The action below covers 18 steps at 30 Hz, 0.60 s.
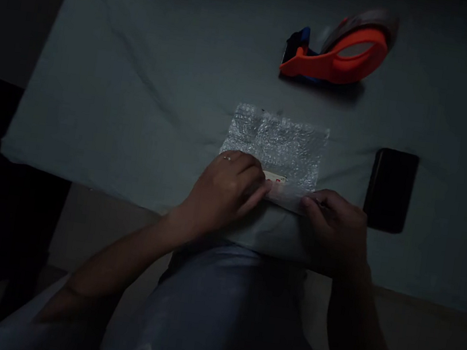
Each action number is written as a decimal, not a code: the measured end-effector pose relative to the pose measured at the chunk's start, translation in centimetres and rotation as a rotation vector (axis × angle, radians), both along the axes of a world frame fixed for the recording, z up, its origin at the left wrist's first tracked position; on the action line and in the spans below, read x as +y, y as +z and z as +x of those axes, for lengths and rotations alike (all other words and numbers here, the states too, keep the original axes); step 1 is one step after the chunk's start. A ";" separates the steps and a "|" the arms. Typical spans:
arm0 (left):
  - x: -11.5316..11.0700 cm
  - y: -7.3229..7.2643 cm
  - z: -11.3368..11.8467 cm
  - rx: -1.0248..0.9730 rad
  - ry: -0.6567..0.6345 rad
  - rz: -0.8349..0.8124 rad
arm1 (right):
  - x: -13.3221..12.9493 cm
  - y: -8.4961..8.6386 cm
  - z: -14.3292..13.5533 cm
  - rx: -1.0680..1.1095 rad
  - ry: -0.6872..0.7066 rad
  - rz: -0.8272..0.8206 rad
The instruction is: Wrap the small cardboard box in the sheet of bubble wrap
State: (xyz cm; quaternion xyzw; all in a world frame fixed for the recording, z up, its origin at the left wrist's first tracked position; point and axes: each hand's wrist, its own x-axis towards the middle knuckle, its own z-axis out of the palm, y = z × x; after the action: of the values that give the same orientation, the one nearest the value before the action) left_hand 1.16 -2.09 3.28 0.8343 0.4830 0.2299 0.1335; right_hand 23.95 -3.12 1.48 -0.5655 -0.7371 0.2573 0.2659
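Pale clothing (206, 304) on the person's body lies nearest the camera, at six o'clock, below the edge of a dim, pale-covered table (152, 71). Taking the clear wrap (281, 144) as the clock's centre, a small light-coloured item (276, 177) with a red mark lies at its six o'clock side, partly under a turned-over strip of the sheet.

At four o'clock, the right hand (339, 227) has thumb and forefinger pinched on the strip's end. At eight, the left hand (232, 183) bends over the sheet, fingertips at the item; whether they clamp it or only press cannot be told.

An orange tape dispenser (318, 68) stands at one o'clock and a black, phone-like object (390, 191) at three, both apart from the hands.

The step appears to be folding the near edge over the item. Going on would seem to call for keeping the item flat and the fold taut while turning toward twelve.
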 end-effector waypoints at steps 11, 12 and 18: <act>2.6 -1.5 0.6 -0.147 0.163 -0.395 | -0.1 -0.6 -2.5 -0.162 0.109 0.402; 2.7 -1.6 0.6 -0.179 0.176 -0.433 | -0.2 -0.7 -2.9 -0.177 0.188 0.409; 2.7 -1.2 -1.2 -0.314 0.330 -0.485 | -0.2 -1.4 -4.3 -0.248 0.281 0.341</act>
State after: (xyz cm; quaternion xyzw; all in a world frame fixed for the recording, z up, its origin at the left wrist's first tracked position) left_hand -0.04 0.57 2.08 0.6432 0.6258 0.2524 0.3620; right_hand 19.65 -3.35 0.09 -0.4317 -0.8682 0.0921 0.2267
